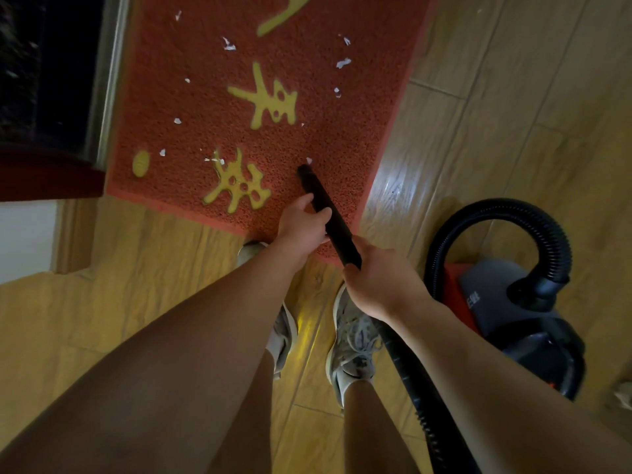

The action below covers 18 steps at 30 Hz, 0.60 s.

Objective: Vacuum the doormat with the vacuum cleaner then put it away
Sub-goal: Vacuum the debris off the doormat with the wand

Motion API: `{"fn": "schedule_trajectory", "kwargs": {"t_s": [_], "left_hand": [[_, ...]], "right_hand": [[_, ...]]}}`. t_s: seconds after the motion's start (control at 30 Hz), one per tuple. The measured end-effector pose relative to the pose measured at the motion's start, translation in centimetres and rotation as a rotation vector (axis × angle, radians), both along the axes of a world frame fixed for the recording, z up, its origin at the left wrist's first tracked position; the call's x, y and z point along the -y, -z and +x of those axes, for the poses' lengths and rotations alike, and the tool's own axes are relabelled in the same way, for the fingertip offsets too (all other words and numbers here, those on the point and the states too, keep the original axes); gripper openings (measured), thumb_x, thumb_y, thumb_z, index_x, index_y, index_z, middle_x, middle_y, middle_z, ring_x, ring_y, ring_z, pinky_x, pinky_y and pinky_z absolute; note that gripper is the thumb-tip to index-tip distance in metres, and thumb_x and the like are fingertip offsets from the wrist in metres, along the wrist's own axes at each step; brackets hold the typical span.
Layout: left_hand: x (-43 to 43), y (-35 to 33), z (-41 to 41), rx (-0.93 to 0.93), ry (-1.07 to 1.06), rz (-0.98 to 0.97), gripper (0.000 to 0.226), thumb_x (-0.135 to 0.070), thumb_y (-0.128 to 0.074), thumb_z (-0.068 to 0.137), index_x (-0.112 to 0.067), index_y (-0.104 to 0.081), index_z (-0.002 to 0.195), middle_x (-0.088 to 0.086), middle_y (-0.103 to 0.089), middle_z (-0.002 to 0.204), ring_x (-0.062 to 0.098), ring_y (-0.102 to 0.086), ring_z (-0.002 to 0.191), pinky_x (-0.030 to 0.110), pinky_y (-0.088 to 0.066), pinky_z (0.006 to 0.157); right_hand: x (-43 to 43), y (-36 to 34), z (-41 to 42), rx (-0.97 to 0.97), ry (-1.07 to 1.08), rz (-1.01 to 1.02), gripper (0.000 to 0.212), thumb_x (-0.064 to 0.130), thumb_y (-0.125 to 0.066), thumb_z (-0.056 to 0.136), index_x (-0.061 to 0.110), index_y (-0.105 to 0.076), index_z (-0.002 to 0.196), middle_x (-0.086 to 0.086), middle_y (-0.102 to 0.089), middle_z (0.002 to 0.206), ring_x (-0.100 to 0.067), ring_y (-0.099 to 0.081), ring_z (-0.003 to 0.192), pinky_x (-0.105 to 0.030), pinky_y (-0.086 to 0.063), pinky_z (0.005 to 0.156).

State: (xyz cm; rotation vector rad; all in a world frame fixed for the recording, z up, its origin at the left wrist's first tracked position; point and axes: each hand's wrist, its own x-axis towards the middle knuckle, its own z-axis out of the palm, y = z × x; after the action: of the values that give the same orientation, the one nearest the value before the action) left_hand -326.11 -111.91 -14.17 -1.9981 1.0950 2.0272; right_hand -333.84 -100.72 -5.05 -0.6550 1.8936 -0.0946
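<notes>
Left hand (302,222) and right hand (379,278) grip the tube (330,215), fingers (321,213) curled. Ahead of the fingers, its tip touches the mat (191,97).

Both hands, left (302,222) and right (379,282), grip the black vacuum tube (323,203), its tip on the red doormat (191,107).
</notes>
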Motion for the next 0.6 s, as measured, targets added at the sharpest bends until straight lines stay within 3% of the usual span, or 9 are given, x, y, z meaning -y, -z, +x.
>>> {"fn": "schedule_trajectory", "kwargs": {"t_s": [0.17,0.37,0.47,0.6], "left_hand": [[0.4,0.0,-0.8,-0.007,0.045,0.007,0.059,-0.008,-0.062,0.099,-0.016,-0.040,0.153,0.019,-0.058,0.138,0.031,-0.067,0.112,0.026,-0.062,0.065],[1.1,0.0,-1.0,0.013,0.024,0.031,0.059,-0.006,-0.064,0.096,-0.019,-0.043,0.151,0.016,-0.060,0.135,0.028,-0.069,0.108,0.028,-0.062,0.066],[1.6,0.0,-0.6,0.013,0.004,0.044,0.061,-0.004,-0.064,0.096,-0.018,-0.043,0.151,0.016,-0.063,0.131,0.028,-0.071,0.103,0.033,-0.063,0.073],[2.6,0.1,0.5,0.015,0.006,0.021,0.062,-0.005,-0.065,0.095,-0.017,-0.041,0.152,0.016,-0.060,0.135,0.028,-0.069,0.107,0.034,-0.063,0.078]], "right_hand": [[0.3,0.0,-0.5,-0.010,0.014,0.000,0.053,0.024,-0.043,0.093,0.029,-0.043,0.147,-0.009,-0.068,0.093,-0.029,-0.067,0.079,-0.036,-0.056,0.064],[0.6,0.1,-0.6,-0.004,0.023,-0.002,0.057,0.025,-0.042,0.093,0.033,-0.038,0.149,-0.006,-0.067,0.085,-0.026,-0.066,0.070,-0.035,-0.054,0.056],[1.1,0.0,-0.4,0.005,0.023,0.008,0.056,0.024,-0.042,0.095,0.036,-0.036,0.150,-0.005,-0.065,0.081,-0.023,-0.064,0.062,-0.030,-0.047,0.047],[2.1,-0.2,0.2,0.028,0.016,0.016,0.058,0.024,-0.042,0.097,0.038,-0.032,0.152,-0.004,-0.065,0.082,-0.023,-0.066,0.062,-0.034,-0.055,0.049]]}}
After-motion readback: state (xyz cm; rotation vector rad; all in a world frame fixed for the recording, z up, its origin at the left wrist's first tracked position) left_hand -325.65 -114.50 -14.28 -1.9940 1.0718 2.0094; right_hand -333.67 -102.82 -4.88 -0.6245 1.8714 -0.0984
